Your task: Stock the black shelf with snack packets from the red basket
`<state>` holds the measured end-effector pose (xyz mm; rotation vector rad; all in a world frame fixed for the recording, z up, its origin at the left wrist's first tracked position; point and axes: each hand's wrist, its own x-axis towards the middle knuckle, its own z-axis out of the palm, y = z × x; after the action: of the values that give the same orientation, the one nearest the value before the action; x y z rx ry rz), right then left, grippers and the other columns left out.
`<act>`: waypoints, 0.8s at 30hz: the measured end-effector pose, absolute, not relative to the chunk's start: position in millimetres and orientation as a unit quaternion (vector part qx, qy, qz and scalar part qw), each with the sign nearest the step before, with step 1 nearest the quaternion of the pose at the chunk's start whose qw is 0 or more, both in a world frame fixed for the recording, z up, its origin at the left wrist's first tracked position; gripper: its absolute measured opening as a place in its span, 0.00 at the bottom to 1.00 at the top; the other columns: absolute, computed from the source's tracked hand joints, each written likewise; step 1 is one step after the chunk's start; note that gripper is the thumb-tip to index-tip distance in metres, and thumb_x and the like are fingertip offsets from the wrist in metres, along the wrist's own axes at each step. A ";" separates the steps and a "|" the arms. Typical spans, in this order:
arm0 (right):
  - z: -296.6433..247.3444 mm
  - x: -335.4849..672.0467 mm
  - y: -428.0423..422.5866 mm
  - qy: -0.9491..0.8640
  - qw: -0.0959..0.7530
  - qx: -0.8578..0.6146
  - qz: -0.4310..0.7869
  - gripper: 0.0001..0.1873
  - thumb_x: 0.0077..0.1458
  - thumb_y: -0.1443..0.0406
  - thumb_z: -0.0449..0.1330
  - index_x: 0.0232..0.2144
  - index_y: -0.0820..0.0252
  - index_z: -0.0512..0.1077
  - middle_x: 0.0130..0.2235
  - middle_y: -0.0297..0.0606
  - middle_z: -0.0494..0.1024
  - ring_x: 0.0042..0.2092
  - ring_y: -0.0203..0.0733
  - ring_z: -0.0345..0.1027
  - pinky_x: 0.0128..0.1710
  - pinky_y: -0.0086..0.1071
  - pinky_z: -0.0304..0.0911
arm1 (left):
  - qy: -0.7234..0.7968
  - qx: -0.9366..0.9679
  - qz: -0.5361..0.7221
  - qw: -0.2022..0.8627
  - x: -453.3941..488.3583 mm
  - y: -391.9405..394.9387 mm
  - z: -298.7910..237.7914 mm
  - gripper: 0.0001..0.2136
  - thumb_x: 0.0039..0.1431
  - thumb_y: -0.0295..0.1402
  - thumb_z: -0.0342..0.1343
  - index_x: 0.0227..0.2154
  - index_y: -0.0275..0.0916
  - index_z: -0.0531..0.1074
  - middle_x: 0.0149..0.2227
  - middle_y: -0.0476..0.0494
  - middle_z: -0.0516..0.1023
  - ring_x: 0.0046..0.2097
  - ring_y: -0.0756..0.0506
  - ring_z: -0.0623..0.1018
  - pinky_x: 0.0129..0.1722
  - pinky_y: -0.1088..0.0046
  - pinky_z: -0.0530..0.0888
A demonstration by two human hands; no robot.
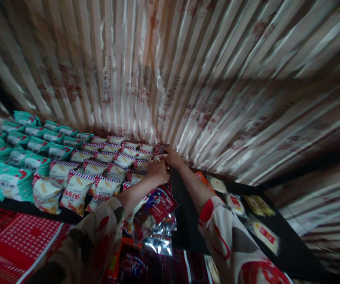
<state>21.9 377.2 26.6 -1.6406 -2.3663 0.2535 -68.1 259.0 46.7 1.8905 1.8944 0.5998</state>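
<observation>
Both my arms reach forward over a dark shelf (184, 232) packed with snack bags. My left hand (157, 171) is closed around the top of a hanging bunch of shiny red-and-blue packets (158, 213). My right hand (172, 157) pinches a small dark red packet (160, 149) at the far end of the row, right beside the white bags with red-and-blue striped tops (98, 173). The two hands nearly touch each other.
Green-and-white snack bags (15, 157) fill the shelf's left part. Flat white and yellow packs (247, 209) lie on the right. A draped striped plastic sheet (202, 71) hangs behind and above. A red printed box (12, 240) sits at lower left.
</observation>
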 end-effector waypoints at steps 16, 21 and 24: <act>30.1 14.8 383.9 -0.800 0.107 -0.580 0.112 0.20 0.46 0.60 0.63 0.44 0.58 0.74 0.42 0.43 0.78 0.45 0.51 0.70 0.44 0.36 0.64 | 0.678 0.675 0.204 0.207 -76.8 266.1 49.2 0.18 0.52 0.30 0.49 0.47 0.32 0.67 0.49 0.31 0.73 0.51 0.36 0.72 0.50 0.60 0.67; 36.5 11.8 373.1 -0.789 0.081 -0.598 0.115 0.22 0.50 0.59 0.59 0.48 0.57 0.70 0.46 0.41 0.76 0.48 0.47 0.69 0.45 0.34 0.63 | 0.686 0.672 0.187 0.207 -76.1 266.1 47.7 0.16 0.53 0.31 0.47 0.44 0.34 0.69 0.49 0.33 0.73 0.51 0.38 0.72 0.50 0.62 0.67; 41.1 13.4 362.1 -0.781 0.069 -0.612 0.101 0.22 0.52 0.57 0.56 0.49 0.55 0.69 0.49 0.42 0.74 0.48 0.47 0.69 0.46 0.34 0.63 | 0.680 0.679 0.193 0.197 -74.5 266.3 44.5 0.15 0.54 0.31 0.47 0.43 0.34 0.70 0.47 0.33 0.73 0.50 0.38 0.73 0.48 0.62 0.68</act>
<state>13.4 362.1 41.1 -1.8436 -2.3519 0.3052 -74.5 266.3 44.5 1.9027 1.9047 0.5393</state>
